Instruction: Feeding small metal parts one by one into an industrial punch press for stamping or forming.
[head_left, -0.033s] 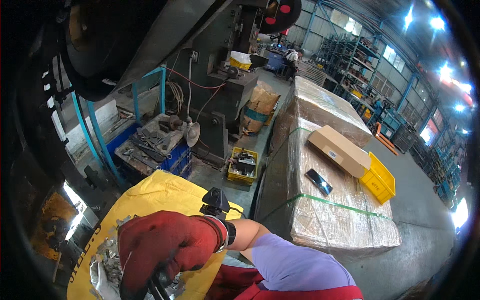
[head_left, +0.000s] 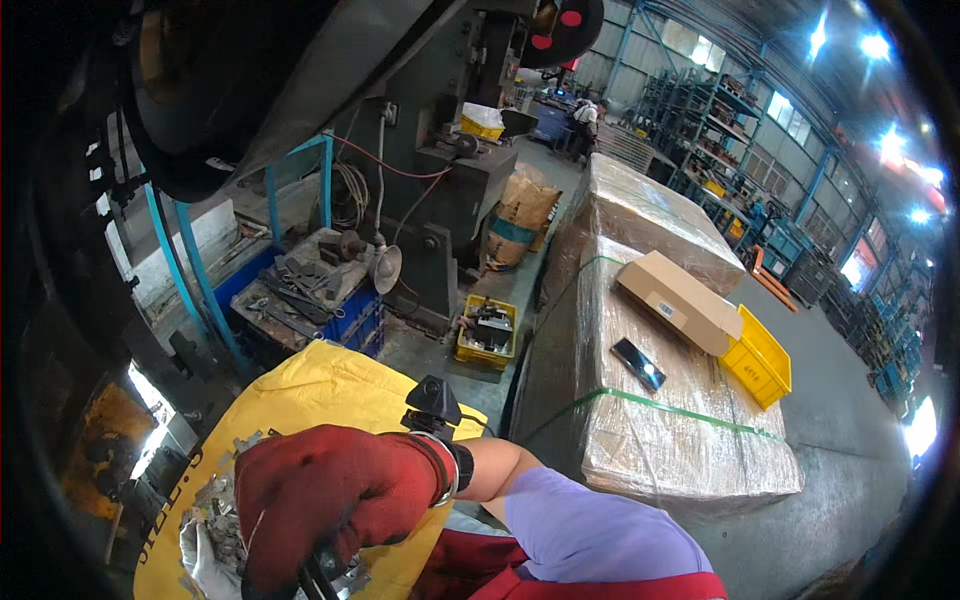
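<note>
My right hand (head_left: 325,505), in a red glove with dark-stained fingers, is closed around a black tool with two slim handle bars (head_left: 318,572). Its working end is out of the picture, so I cannot tell its exact kind. Under the glove spreads a yellow printed bag (head_left: 330,385). Small flat grey metal pieces (head_left: 222,525) are heaped on it, next to some whitish cloth or plastic (head_left: 205,565). A black device (head_left: 433,398) is strapped to my right wrist. My left hand does not show.
Dark machinery (head_left: 400,230) stands ahead. A blue crate (head_left: 350,320) carries metal tools. Beyond the bag sits a yellow bin (head_left: 487,330) of parts. At right, a wrapped pallet load (head_left: 660,440) bears a cardboard box (head_left: 675,300), a phone (head_left: 638,364) and a yellow bin (head_left: 762,360). A person (head_left: 584,122) stands far off.
</note>
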